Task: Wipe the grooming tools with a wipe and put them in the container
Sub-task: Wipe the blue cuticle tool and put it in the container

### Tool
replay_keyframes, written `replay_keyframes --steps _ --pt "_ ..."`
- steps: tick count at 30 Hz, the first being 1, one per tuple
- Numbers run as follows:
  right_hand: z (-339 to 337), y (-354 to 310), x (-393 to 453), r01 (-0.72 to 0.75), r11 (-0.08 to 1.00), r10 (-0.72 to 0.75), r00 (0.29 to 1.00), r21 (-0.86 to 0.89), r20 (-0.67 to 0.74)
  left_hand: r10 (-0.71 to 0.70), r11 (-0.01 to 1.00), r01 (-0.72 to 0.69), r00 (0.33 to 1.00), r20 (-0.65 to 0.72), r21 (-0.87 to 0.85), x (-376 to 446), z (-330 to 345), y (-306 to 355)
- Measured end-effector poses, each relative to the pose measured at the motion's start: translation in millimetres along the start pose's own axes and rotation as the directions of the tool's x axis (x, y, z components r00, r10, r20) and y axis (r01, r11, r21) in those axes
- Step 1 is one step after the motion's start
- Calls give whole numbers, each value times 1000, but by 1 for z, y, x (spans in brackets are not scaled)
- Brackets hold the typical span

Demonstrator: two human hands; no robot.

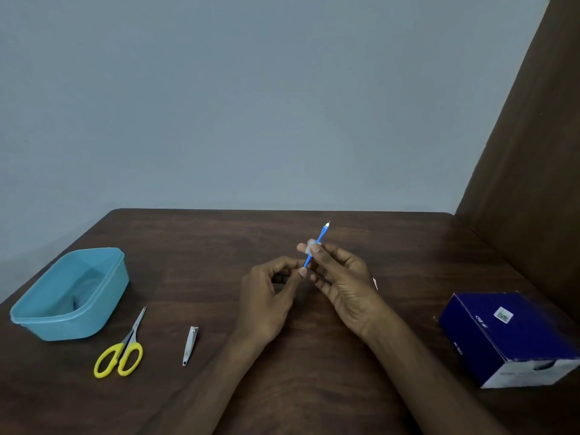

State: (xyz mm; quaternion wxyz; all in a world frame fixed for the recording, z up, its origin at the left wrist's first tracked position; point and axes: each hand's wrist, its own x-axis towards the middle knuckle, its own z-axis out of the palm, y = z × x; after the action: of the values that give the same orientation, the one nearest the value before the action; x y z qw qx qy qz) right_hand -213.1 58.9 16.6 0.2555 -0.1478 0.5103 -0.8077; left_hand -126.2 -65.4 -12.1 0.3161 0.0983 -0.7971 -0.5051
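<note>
Head view: your left hand [270, 296] pinches the blue stick's [315, 246] lower end above the bench [314, 372]; your right hand's [342, 277] fingers [317, 250] clamp a wipe [310, 246] around it.

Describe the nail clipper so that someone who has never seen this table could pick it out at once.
Start at the blue container on the left of the dark wooden table. Just in front of it lie yellow-handled scissors, and to their right, toward the left hand, lies the nail clipper. It is the small all-metal bar with no coloured handle.
</note>
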Motion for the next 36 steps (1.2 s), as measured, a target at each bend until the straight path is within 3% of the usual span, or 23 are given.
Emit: replay_keyframes --steps 9,13,18,26,32,36 --pt "-2 -9 0 49 998 -51 996 -23 -67 -3 1000 3 1000 14 27 0 1 3" --pt "-1 -6 -2 38 996 -41 998 -78 -46 19 998 -16 999 -41 67 -1 1 5" --pt "-3 -8 2 112 993 -115 987 -28 -108 14 997 -6 995 -99 80 0 1 7" --pt "-6 -6 0 63 997 -68 994 -51 -90 -14 996 20 998 -67 82 -2 1 9" --pt "-8 -8 6 152 988 -145 979 38 -145 24 990 -18 999 -41 138 -3 4 10" --pt "-9 -2 2 93 993 -98 992 -73 -79 43 986 -41 999 -6 162 -3 3 8"
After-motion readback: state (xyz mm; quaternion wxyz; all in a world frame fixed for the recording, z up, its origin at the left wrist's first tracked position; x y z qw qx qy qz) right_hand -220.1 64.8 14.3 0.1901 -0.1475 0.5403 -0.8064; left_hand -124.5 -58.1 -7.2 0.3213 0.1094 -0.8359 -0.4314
